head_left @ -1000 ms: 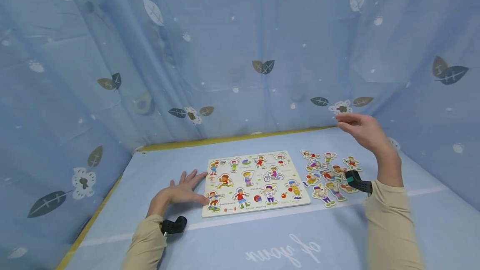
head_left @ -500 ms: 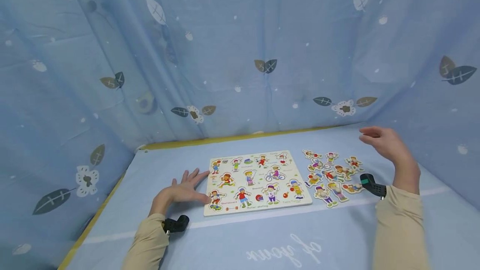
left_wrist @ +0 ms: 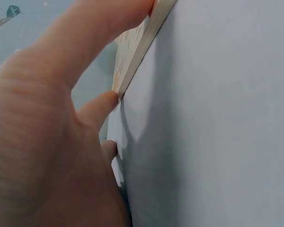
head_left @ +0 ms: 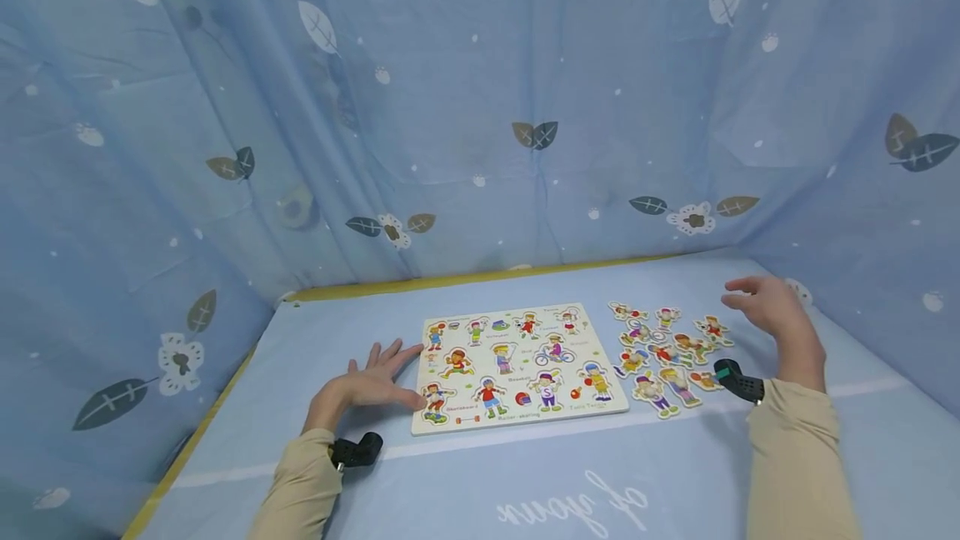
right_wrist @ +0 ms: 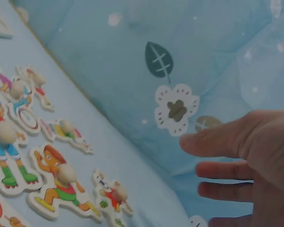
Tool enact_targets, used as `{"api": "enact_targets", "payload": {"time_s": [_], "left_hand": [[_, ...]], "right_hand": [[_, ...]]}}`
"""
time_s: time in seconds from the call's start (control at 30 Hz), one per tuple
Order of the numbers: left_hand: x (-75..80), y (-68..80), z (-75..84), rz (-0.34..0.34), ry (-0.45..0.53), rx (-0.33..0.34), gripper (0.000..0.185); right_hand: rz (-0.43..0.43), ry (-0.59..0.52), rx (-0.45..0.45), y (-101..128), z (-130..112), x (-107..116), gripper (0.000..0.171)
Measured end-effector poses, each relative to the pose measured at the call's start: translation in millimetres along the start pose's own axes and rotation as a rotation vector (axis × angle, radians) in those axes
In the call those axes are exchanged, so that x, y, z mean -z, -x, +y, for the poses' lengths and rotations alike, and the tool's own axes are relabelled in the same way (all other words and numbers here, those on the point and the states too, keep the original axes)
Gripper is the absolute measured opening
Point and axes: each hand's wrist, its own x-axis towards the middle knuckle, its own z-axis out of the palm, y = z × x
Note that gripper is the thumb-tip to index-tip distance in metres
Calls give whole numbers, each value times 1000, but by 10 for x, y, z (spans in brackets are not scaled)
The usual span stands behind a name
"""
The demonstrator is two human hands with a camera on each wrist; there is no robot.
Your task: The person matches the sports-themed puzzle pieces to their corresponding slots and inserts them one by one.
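Two hands (head_left: 367, 383) (head_left: 772, 307), puzzle board (head_left: 528, 365), lettering (head_left: 519, 417) blurred, sleeves (head_left: 798, 457) cropped

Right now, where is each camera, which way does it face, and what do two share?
Head: on the head, facing forward and down at the sports puzzle board, loose puzzle pieces and floral curtain; left hand, right hand and beige sleeves show.
Left wrist: on that wrist, facing the sports puzzle board's edge; part of the left hand shows.
Right wrist: on that wrist, facing the floral curtain, loose puzzle pieces at picture left; right hand partly shows.
Head and right wrist share right hand, loose puzzle pieces and floral curtain.
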Motion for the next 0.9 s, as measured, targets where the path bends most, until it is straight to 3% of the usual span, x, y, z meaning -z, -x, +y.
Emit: {"api": "enact_targets", "payload": {"time_s": [0.17,0.47,0.7,0.9], "left_hand": [[0,8,9,-1,1,-10,112],[-11,-14,-41,10,-2,1,112],[-30,8,-89,14,-3,6,114],[-11,-24,-34,10,4,2,114]], "right_hand": [[-3,-2,-73,-17,72,-57,51],[-6,-71,-125,-91,135,-239,51],[-67,-85,-124,-116,166,-342,53],[-37,-73,-180,-124,184,-387,50]]}}
